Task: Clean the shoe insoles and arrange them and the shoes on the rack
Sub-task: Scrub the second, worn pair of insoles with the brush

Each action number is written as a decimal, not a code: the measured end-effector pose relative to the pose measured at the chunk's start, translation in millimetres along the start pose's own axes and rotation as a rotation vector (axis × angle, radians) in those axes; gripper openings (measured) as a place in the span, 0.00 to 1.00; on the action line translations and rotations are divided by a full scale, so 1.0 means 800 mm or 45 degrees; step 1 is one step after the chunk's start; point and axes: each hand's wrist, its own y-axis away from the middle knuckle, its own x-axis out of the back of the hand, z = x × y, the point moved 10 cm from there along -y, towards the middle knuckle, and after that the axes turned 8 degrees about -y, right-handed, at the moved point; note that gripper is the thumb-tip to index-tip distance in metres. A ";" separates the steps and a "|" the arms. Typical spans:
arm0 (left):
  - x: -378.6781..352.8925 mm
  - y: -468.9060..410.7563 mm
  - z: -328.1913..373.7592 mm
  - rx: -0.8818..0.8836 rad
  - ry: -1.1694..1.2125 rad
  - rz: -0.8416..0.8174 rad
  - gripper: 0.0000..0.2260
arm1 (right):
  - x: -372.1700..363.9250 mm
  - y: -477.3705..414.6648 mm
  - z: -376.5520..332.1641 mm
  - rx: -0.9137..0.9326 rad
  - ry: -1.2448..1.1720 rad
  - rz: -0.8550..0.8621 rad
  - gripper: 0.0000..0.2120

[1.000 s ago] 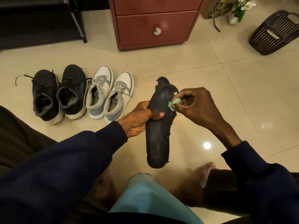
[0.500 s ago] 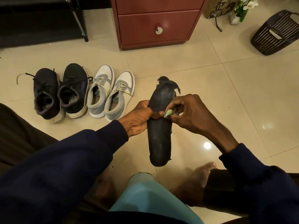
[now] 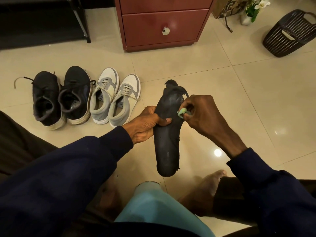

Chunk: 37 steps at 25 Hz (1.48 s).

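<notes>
A worn black insole with a torn toe end is held upright above the floor. My left hand grips its left edge at mid-length, thumb across the front. My right hand pinches a small green cloth and presses it on the insole's upper right edge. On the floor to the left stand a pair of black sneakers and a pair of white-and-grey sneakers, heels toward me. A black rack stands at the upper left; its shelves are too dark to make out.
A red-brown drawer cabinet stands straight ahead on the beige tiles. A dark plastic basket lies at the upper right, with a flower vase and a bag beside the cabinet. A pale blue object and my bare foot are close below.
My right hand with the green cloth slid down the insole to its middle, then back up toward the right edge near the toe. The left hand's grip stayed the same.
</notes>
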 end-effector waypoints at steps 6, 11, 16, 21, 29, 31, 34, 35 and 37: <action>-0.004 -0.001 0.002 0.006 0.023 -0.065 0.25 | 0.066 -0.003 0.019 -0.115 -0.263 0.234 0.03; -0.005 0.002 0.004 0.003 0.013 -0.025 0.19 | 0.001 0.004 -0.001 -0.113 -0.249 -0.197 0.05; -0.004 0.004 0.002 0.027 0.019 -0.010 0.20 | 0.020 0.000 0.004 0.021 0.023 0.112 0.05; -0.009 0.007 0.005 0.015 -0.005 -0.043 0.18 | -0.008 0.003 -0.015 0.002 -0.133 -0.163 0.05; -0.030 0.014 0.004 0.006 -0.030 -0.201 0.20 | 0.002 -0.002 -0.015 0.049 -0.241 0.126 0.06; -0.035 0.014 0.004 -0.005 -0.060 -0.232 0.21 | 0.011 -0.005 -0.007 0.041 -0.207 0.205 0.06; -0.039 0.013 0.002 -0.005 -0.084 -0.277 0.25 | 0.030 -0.004 -0.003 0.048 -0.180 0.358 0.06; -0.038 0.013 0.003 -0.011 -0.088 -0.270 0.23 | 0.022 -0.003 -0.009 0.057 -0.196 0.303 0.06; -0.032 0.013 0.006 -0.041 -0.111 -0.232 0.19 | -0.004 -0.002 -0.028 0.063 -0.241 0.088 0.06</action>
